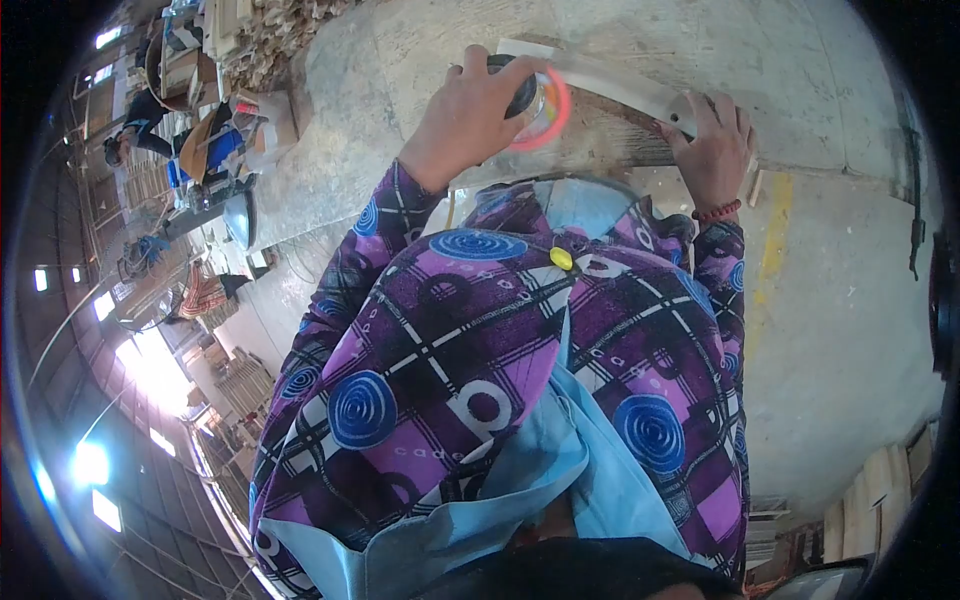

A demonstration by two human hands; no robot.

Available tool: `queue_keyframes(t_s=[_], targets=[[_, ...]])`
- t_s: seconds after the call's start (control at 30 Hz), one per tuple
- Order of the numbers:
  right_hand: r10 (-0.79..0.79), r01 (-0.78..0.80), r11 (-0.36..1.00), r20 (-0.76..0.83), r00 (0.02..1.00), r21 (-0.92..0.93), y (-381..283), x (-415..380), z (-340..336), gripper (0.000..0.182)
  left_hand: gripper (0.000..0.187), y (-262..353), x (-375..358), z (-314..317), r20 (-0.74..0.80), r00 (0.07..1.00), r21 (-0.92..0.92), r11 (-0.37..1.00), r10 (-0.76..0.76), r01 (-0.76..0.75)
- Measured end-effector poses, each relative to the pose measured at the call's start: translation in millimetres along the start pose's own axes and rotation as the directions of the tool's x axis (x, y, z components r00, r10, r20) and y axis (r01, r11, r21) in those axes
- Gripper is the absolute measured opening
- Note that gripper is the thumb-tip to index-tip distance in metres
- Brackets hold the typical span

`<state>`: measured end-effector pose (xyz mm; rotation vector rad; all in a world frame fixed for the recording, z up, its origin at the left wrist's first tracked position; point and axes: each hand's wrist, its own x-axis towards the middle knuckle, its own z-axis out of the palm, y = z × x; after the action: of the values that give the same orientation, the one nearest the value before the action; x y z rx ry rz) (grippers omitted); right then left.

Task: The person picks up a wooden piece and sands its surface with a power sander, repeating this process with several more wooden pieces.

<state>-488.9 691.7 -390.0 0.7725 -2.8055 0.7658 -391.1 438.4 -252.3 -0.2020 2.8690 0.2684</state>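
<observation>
My left hand (480, 110) is closed around a round object (545, 118) with a black top and a bright pink-red ring at its side; its exact kind I cannot make out. Beneath and beyond that hand runs a long pale wooden piece (610, 85), slanting from upper left to lower right. My right hand (715, 140) has its fingers curled over the near right end of this wooden piece. A small dark hole shows in the wood beside those fingers. A beaded bracelet circles the right wrist.
Grey concrete floor (790, 80) spreads ahead and to the right, with a worn yellow line (777, 235). Stacked wood (275, 35) lies at upper left, near another person (140, 125) bending. Pale boards (870, 500) stand at lower right.
</observation>
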Motion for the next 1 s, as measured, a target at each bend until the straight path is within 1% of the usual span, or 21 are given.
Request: queue_keyframes(t_s=[0.17,0.27,0.37,0.47,0.57,0.67,0.7,0.77,0.8,0.9,1.0], targets=[[0.010,-0.010,1.000,-0.002,1.000,0.024,0,0,3,0.052,0.063,-4,4,7,-0.057,0.998,0.009,1.000,0.016,-0.016],[-0.004,0.004,0.999,-0.010,1.000,0.035,-1,0,2,0.051,0.062,-7,6,2,-0.022,0.999,-0.029,0.999,0.034,-0.034],[-0.008,0.008,0.999,0.006,1.000,0.042,-2,1,3,0.050,0.061,-8,13,6,-0.044,0.999,-0.053,0.999,0.013,-0.015],[-0.005,0.005,0.999,-0.008,1.000,0.040,-1,1,4,0.050,0.061,-7,10,7,-0.061,0.998,0.012,1.000,0.024,-0.023],[-0.005,0.005,0.999,-0.001,1.000,0.039,-2,1,5,0.052,0.064,-16,2,-5,-0.011,1.000,-0.041,0.999,0.017,-0.017],[0.022,-0.022,0.999,0.019,1.000,0.029,-5,1,3,0.056,0.070,-32,-17,-5,-0.095,0.990,-0.166,0.982,-0.109,0.092],[0.029,-0.030,0.999,0.032,0.999,0.024,-6,0,2,0.058,0.074,-35,-25,-6,-0.098,0.982,-0.193,0.971,-0.159,0.138],[-0.074,0.073,0.996,0.010,0.997,0.057,-10,2,-2,0.061,0.080,-38,-41,-6,-0.102,0.960,-0.251,0.940,-0.262,0.230],[-0.126,0.126,0.989,-0.002,0.992,0.072,-13,3,-3,0.063,0.081,-40,-48,-2,-0.124,0.947,-0.237,0.936,-0.296,0.261],[-0.259,0.243,0.963,0.152,0.954,0.118,-28,14,5,0.067,0.084,-46,-69,14,-0.192,0.906,-0.218,0.917,-0.376,0.334],[-0.380,0.374,0.925,0.182,0.907,0.066,-38,27,19,0.068,0.084,-46,-82,24,-0.244,0.874,-0.253,0.898,-0.420,0.361]])
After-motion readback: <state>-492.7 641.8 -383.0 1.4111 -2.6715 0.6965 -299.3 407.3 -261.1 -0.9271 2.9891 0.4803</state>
